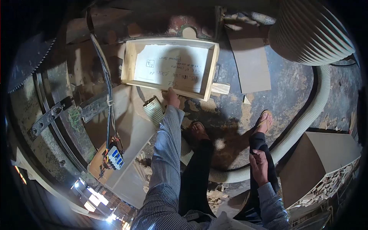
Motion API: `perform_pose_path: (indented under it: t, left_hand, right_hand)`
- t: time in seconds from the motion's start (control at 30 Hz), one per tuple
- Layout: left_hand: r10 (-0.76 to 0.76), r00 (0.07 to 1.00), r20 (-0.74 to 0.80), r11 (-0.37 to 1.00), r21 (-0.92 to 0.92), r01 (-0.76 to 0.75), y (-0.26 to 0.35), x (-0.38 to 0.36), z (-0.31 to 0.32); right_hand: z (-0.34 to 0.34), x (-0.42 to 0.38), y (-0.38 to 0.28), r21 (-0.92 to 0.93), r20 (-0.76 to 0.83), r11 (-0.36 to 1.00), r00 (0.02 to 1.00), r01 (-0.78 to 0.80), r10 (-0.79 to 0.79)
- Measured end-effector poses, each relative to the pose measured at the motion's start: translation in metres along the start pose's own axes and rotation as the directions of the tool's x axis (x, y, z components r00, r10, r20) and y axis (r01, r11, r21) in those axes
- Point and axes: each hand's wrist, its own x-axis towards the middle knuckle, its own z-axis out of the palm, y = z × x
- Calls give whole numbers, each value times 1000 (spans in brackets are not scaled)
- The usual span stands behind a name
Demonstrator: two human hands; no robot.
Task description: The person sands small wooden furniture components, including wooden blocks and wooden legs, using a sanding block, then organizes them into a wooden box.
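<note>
Gripping wooden box point(130, 63), left hand point(173, 99), handwriting point(172, 69) barely legible, toothed blade point(28, 61) cropped

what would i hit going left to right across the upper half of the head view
Toothed saw blade → hanging cable bundle → wooden drawer with a handwritten white base → flat brown board → wide ribbed duct.

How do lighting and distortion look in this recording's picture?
Head view: fisheye curvature, black corners; glare from bright white light patches at lower left; a rounded shadow over the handwritten white paper sheet in the shallow pale wooden box, upside-down writing only partly legible.
</note>
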Motion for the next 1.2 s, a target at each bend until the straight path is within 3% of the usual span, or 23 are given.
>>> perform_pose_path:
  t: [0.07,0.1,0.13,0.17,0.2,0.23,0.27,0.3,0.33,0.37,0.43,0.5,0.53,0.57,0.6,0.63,0.73,0.77,0.93,1.0,1.07,1.13,1.2]
  left_hand:
    - [-27,988,151,999,51,20,-37,53,-30]
    - [-74,948,309,993,109,42,-56,71,-34]
    - [25,896,443,974,-212,78,-67,65,-28]
    - [40,835,549,979,145,-142,-7,-6,-39]
    - [94,840,535,995,-32,-91,-7,-10,-38]
    - [-75,884,461,981,-126,149,20,-39,-32]
    - [-142,948,284,962,-186,200,29,-62,-23]
    - [-164,967,193,953,-223,206,22,-70,-25]
    - [-99,981,166,971,-200,132,1,-77,-32]
    - [-33,990,137,983,-177,57,-29,-81,-40]
    - [-26,975,220,994,-97,48,-105,-72,-57]
    - [-149,868,473,977,204,57,-102,-146,-50]
    - [-13,800,600,881,385,-274,-110,-170,-39]
    - [69,679,731,655,480,-584,-119,-186,-27]
    - [10,666,746,784,408,-469,-131,-198,-12]
    - [-42,640,767,885,326,-332,-141,-208,4]
    - [-26,645,764,918,274,-287,-155,-210,71]
    - [-20,651,759,924,262,-278,-155,-211,95]
    - [286,593,752,843,97,-530,-163,-190,182]
    - [286,603,745,874,55,-483,-159,-190,196]
    - [137,717,683,921,179,-347,-144,-195,201]
    - [194,760,620,937,112,-331,-142,-195,202]
    - [242,683,689,792,266,-549,-143,-192,200]
  right_hand:
    - [2,7,-8,11,-19,998,998,56,-56]
    - [3,8,-13,279,12,953,993,-118,120]
    - [-2,17,-12,472,68,850,971,-234,229]
    - [-7,32,0,467,59,860,978,-203,199]
    - [-21,54,-8,413,113,848,943,-332,313]
    - [-28,83,-5,430,51,855,953,-290,297]
    - [-36,111,1,414,-59,879,956,-238,286]
    - [-37,155,79,369,-186,928,974,-55,131]
    - [-59,179,36,214,-40,950,970,-226,240]
    - [-65,217,73,142,-89,977,981,-160,174]
    - [-71,286,101,114,-203,985,967,-131,152]
    - [-71,333,90,78,-241,992,963,-100,116]
    - [-68,351,89,65,-234,993,966,-96,108]
    - [-61,368,85,-5,-247,998,967,-66,62]
    - [-57,383,83,-76,-259,997,966,-35,14]
    - [-57,392,75,-4,-97,1000,995,-5,5]
    - [-45,398,58,-148,-46,989,999,-13,7]
    - [-36,413,85,-339,-173,940,982,18,-82]
    - [-29,410,87,-217,-167,969,973,118,-156]
    - [-27,401,69,-22,-90,998,994,55,-56]
    - [-24,403,71,-172,-135,984,988,48,-71]
    - [-19,391,44,16,-81,999,996,-42,44]
    - [-16,400,54,103,-59,993,996,-64,71]
